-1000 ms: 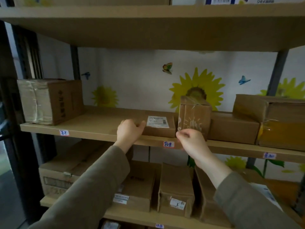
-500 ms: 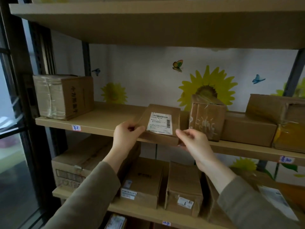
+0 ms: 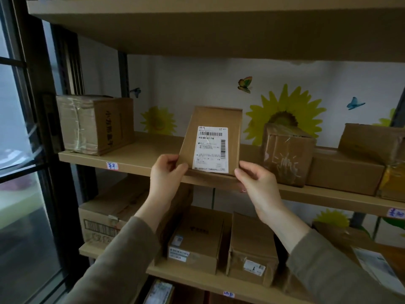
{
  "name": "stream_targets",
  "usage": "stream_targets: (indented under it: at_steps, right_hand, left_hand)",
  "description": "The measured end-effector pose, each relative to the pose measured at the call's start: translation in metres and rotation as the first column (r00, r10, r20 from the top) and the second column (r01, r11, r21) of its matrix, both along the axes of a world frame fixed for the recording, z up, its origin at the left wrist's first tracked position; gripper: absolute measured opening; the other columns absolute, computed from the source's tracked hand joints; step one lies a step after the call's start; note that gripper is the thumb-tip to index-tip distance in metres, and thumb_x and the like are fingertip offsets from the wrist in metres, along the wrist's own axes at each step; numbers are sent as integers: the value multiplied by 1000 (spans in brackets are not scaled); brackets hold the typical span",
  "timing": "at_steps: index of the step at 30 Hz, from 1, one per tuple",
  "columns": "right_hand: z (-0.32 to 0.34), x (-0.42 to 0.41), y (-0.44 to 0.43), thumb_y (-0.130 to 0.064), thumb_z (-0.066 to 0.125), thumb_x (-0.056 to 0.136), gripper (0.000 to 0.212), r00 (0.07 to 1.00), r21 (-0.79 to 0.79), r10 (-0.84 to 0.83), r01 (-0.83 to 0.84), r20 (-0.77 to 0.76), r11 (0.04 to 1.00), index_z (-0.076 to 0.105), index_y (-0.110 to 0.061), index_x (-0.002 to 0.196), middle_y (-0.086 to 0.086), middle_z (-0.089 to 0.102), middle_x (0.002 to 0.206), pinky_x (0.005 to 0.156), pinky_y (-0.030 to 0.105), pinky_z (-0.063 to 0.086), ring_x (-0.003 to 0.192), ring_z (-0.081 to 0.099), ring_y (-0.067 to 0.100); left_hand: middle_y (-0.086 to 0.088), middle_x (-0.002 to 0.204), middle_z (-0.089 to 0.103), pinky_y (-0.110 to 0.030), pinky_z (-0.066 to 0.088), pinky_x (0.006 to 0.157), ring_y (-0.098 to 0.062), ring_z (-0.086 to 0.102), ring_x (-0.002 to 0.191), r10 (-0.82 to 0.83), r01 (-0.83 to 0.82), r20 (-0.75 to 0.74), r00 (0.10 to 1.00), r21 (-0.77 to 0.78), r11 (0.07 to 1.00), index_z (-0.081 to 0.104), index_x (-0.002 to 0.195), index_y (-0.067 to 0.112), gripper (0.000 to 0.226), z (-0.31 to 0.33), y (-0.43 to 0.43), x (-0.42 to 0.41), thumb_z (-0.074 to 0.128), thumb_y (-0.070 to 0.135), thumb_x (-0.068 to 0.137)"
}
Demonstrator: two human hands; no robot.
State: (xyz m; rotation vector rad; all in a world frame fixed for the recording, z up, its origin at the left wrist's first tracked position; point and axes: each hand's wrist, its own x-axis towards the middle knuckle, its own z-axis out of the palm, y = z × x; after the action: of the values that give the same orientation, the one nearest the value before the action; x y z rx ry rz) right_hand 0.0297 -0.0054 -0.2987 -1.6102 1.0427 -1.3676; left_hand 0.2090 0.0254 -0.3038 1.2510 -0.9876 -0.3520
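Left hand [image 3: 166,172], right hand [image 3: 256,183] pinching lower corners of flat parcel [image 3: 215,117]. We are holding it tilted up, label facing us, over front lip of middle shelf [image 3: 135,163]. Probably checking label. Next, we are needing a steady lift clear of taped box [image 3: 287,156] beside it.

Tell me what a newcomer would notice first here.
A flat cardboard parcel with a white shipping label is tilted up at centre, the left hand and right hand holding its lower corners at the middle shelf. Behind it, a big yellow sunflower decorates the wall.
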Motion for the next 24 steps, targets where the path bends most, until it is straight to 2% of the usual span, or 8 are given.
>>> stream_targets:
  at_steps: [3, 8, 12, 16, 18, 20, 22, 24]
  right_hand:
    - [18, 24, -4, -15, 56, 92, 36, 992, -25, 33, -37, -124, 999, 55, -4, 126, 1, 60, 114, 98, 29, 43, 107, 55, 15]
    - [36, 72, -17, -18, 50, 95, 36, 951, 17, 41, -38, -305, 999, 55, 10, 117, 24, 58, 123, 95, 40, 43, 112, 55, 35]
    - [36, 89, -27, -19, 44, 98, 33, 932, 112, 83, -46, -352, 993, 55, 3, 120, 16, 57, 126, 89, 29, 41, 115, 53, 27]
    - [36, 85, -24, -19, 43, 98, 34, 926, 111, 107, -71, -362, 991, 56, 3, 121, 17, 57, 127, 96, 35, 42, 117, 53, 29]
    - [42, 74, -21, -19, 47, 97, 34, 928, 16, 73, -72, -366, 997, 57, 3, 120, 17, 58, 125, 95, 35, 42, 116, 54, 28]
    - [51, 55, -20, -20, 51, 94, 32, 942, -129, 5, -51, -335, 990, 59, -3, 121, 10, 61, 122, 89, 24, 42, 115, 56, 21]
    - [62, 29, -22, -17, 54, 93, 29, 967, -264, -69, 2, -245, 965, 61, -7, 118, 4, 64, 115, 82, 13, 39, 107, 58, 12]
    - [74, -1, -24, -14, 54, 92, 24, 971, -376, -181, 109, -160, 920, 64, -6, 112, 2, 64, 105, 73, 6, 41, 96, 56, 6]
  left_hand:
    - [-1, 108, 59, -20, 41, 76, -14, 54, 98, 85, -92, 140, 986, 44, 995, 56, 123, 7, 33, 18, -12, 21, 55, 16, 92]
    - [-14, 117, 61, -30, 41, 83, -27, 56, 107, 155, -215, 258, 954, 225, 950, 60, 120, 3, 31, 28, -38, 66, 50, 18, 94]
    - [-18, 110, 63, -34, 44, 83, -32, 57, 101, 157, -277, 390, 907, 276, 920, 63, 110, 0, 27, 26, -48, 79, 48, 16, 94]
    - [-20, 113, 61, -36, 44, 80, -30, 55, 97, 149, -344, 490, 859, 338, 876, 59, 113, 0, 28, 29, -48, 78, 44, 15, 95]
    - [-20, 130, 51, -39, 42, 93, -31, 51, 115, 191, -390, 562, 805, 258, 884, 50, 127, 0, 34, 30, -48, 64, 41, 12, 96]
    - [-17, 142, 42, -35, 34, 105, -29, 41, 130, 234, -336, 588, 774, 69, 939, 45, 134, 1, 39, 33, -44, 39, 40, 9, 96]
    - [-15, 137, 49, -28, 34, 103, -27, 45, 127, 183, -192, 600, 779, -50, 980, 49, 132, 1, 37, 38, -46, 6, 42, 7, 96]
    - [-13, 130, 56, -24, 37, 95, -25, 52, 120, 35, -35, 584, 811, -12, 999, 52, 130, 3, 36, 42, -52, -31, 44, 13, 96]
